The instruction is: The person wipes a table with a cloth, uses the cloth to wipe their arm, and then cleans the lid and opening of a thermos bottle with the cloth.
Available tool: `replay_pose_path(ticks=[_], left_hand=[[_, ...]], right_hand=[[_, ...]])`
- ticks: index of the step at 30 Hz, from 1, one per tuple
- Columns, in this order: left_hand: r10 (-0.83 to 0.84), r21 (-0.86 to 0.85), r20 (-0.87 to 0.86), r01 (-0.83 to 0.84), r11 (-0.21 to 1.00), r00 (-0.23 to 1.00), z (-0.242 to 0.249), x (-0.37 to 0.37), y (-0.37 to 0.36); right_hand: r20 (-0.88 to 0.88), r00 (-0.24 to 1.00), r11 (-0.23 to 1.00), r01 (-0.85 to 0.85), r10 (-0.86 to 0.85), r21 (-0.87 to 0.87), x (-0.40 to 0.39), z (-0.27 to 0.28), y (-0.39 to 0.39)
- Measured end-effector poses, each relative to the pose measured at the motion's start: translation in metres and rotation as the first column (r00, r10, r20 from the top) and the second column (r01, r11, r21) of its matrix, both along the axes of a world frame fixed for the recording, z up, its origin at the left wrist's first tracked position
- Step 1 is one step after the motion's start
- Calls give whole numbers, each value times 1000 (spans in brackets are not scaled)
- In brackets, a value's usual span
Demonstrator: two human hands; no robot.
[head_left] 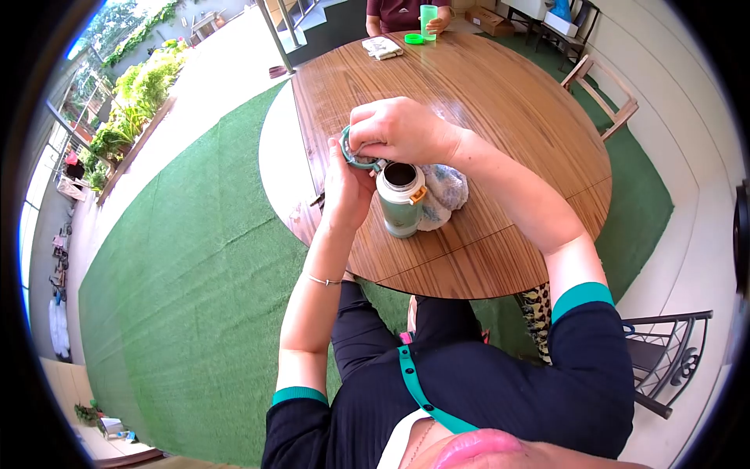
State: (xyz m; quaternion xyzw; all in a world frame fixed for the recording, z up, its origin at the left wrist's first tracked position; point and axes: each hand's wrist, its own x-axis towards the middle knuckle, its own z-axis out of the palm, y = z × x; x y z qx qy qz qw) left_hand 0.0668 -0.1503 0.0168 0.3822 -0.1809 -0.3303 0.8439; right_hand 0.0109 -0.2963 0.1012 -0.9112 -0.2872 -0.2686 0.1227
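Note:
A green bottle (402,209) with a white neck and an orange latch stands upright near the table's front edge, its mouth uncovered. Its green-rimmed lid (361,162) hangs open to the left of the neck. My left hand (348,191) grips the lid from the left and below. Over the lid, my right hand (402,133) has its fingers bunched together and reaching inside. Something pale shows at those fingertips, too small and covered to name. A crumpled white and blue cloth (447,191) lies just right of the bottle.
The round wooden table (500,102) fills the middle. Across it sits a person in a maroon shirt (398,14), one hand at a green cup (428,22). A green lid (414,38) and folded cloth (382,48) lie nearby. Chairs (605,90) stand at the right.

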Motion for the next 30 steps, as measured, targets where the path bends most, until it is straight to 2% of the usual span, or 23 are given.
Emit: replay_pose_path(ticks=[2,5,6,8,10,12,13,14,16,18,20,22,24,26,28,30], left_hand=[[15,19,-12,-15,1000,1000,-3,3,-1],[8,-3,-4,-8,1000,1000,-4,0,-3],[16,-23,-27,-16,1000,1000,-2,-4,-3],[37,-69,48,-34,997,998,2,-9,-1],[30,-39,142,-25,999,989,-1,-4,2],[25,-29,89,-22,999,996,2,-7,0],[25,-28,91,-23,999,996,1,-5,-1],[25,-25,91,-23,999,996,0,-2,-1],[32,23,73,-34,999,997,9,-4,7],[62,41,118,-67,997,991,5,5,11],[83,133,219,-114,985,972,4,9,13],[43,140,272,-84,987,961,14,8,19],[-31,148,429,-36,988,903,20,7,22],[-36,150,436,-33,988,899,24,6,24],[-59,159,616,-50,986,786,30,4,27],[-101,183,600,-13,983,794,35,2,31]], right_hand=[[37,999,998,39,-37,-41,3,-4,1],[46,965,965,259,-257,-40,-3,-7,7],[47,968,968,248,-246,-40,-4,-5,9],[13,943,941,333,-332,-65,-8,-2,13],[8,938,936,346,-346,-68,-15,7,10],[-186,934,945,322,-306,59,-19,14,0],[-243,935,928,311,-260,204,-24,18,-3],[-326,921,844,341,-212,415,-30,15,-8],[-209,926,765,376,-313,523,-42,7,-25],[-233,940,616,338,-248,712,-57,-5,-50],[-70,957,488,206,-282,848,-75,-5,-53],[-14,941,486,188,-339,854,-93,-6,-59],[43,914,482,172,-403,859,-108,-11,-65],[-31,904,453,244,-427,857,-118,-23,-70],[-96,930,420,250,-354,872,-125,-38,-66],[-138,925,400,283,-353,872,-131,-51,-63]])
